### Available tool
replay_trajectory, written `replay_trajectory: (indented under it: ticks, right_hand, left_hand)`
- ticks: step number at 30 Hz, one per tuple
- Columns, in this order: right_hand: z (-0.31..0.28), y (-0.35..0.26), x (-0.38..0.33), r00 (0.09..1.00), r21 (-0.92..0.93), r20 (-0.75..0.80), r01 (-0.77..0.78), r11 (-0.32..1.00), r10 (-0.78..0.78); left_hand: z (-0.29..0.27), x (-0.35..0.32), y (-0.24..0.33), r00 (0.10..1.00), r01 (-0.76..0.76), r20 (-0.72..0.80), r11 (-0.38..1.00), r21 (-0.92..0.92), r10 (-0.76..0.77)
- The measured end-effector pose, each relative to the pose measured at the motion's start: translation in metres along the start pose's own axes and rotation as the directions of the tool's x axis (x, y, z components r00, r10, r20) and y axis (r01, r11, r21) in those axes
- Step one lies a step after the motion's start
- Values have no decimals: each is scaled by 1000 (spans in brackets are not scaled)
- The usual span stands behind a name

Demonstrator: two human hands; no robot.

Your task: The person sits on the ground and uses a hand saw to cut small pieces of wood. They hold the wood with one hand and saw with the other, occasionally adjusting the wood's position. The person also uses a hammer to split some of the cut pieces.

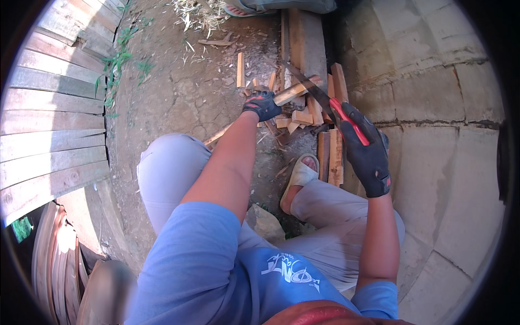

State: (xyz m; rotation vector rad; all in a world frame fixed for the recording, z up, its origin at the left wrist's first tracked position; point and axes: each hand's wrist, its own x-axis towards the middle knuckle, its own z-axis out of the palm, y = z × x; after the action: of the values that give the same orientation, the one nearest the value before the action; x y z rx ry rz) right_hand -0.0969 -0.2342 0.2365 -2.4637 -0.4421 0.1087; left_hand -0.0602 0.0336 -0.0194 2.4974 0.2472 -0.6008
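My left hand (262,105), in a black and red glove, is closed around a wooden stick (292,93). A length of wood (218,134) in line with it shows past my left forearm and seems to be the same piece. In my right hand (364,149), gloved in black, is the red handle of a saw (321,97) with a dark, tapering blade. The blade slants up and left across the stick near its right end; whether the teeth touch the wood cannot be made out. Several short cut blocks (302,117) lie just below the stick.
A long thick beam (310,46) runs away from me beside a concrete wall (428,97). Wood strips (336,157) lie by my sandalled foot (303,172). Another person's leg (287,5) is at the top. Shavings (197,13), a stone (264,223) and a plank wall (54,114) are around.
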Motion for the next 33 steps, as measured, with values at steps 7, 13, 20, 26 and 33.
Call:
replay_trajectory:
  ticks: [7, 13, 20, 26, 33]
  right_hand:
    - [-29, -56, -18, 996, -109, 82, -23, 994, 32]
    - [-42, -61, -19, 997, -86, 68, -32, 996, 38]
    - [-28, -52, -12, 986, 3, 39, -164, 986, 164]
    - [-25, -38, -5, 991, 110, -17, -127, 986, 129]
    - [-19, -32, -1, 997, 82, -49, -62, 995, 67]
  left_hand:
    - [-6, 6, -5, 995, -56, 79, 998, -12, 57]
    - [-6, 2, -4, 998, -29, 54, 999, -23, 30]
    - [-12, 1, 1, 996, -47, 73, 999, -14, 48]
    - [-11, 4, -4, 997, -42, 65, 999, -23, 44]
    - [-9, 7, -4, 998, -8, 66, 1000, 3, 8]
